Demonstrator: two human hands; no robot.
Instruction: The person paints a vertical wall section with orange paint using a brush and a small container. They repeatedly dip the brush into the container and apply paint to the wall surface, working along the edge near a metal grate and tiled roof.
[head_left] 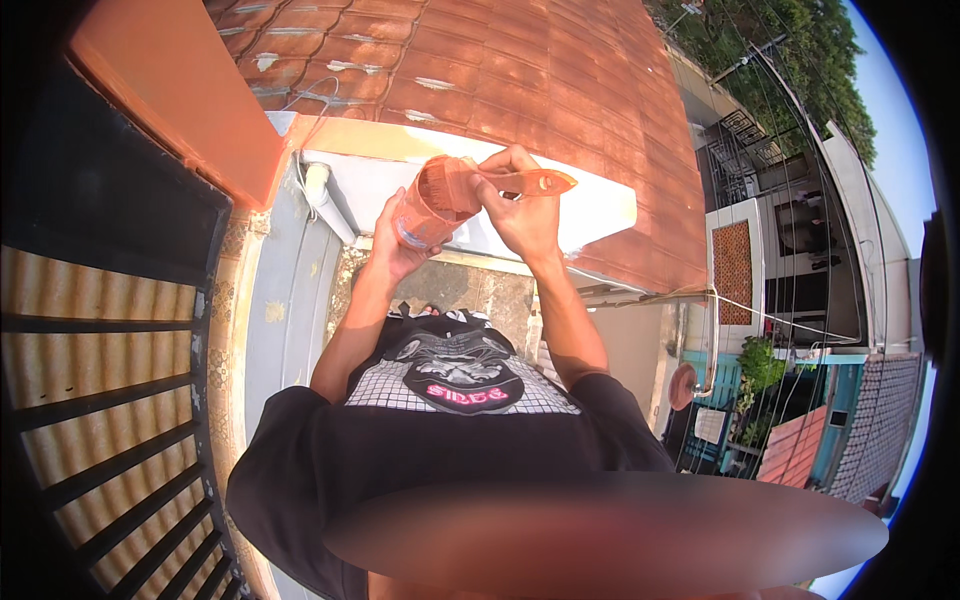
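My left hand [398, 243] is wrapped round a small clear cup [424, 222] smeared with orange-brown paint, tilted so its mouth faces up and right. In my right hand [522, 212] is a paintbrush [535, 182] with an orange handle, whose end points right. The brush's head lies at the cup's mouth, against or just inside the rim; paint covers that part, so the exact contact is hard to tell. Both hands are held out in front of my chest, above a white ledge [590, 208] and close to the tiled roof [480, 80].
An orange wall [185, 90] rises at the left, beside a white pipe [330, 205] and a dark-framed corrugated panel [110, 370]. Pale patches mark the roof tiles. Overhead wires, neighbouring houses and a tree [810, 50] lie to the right, beyond the roof's edge.
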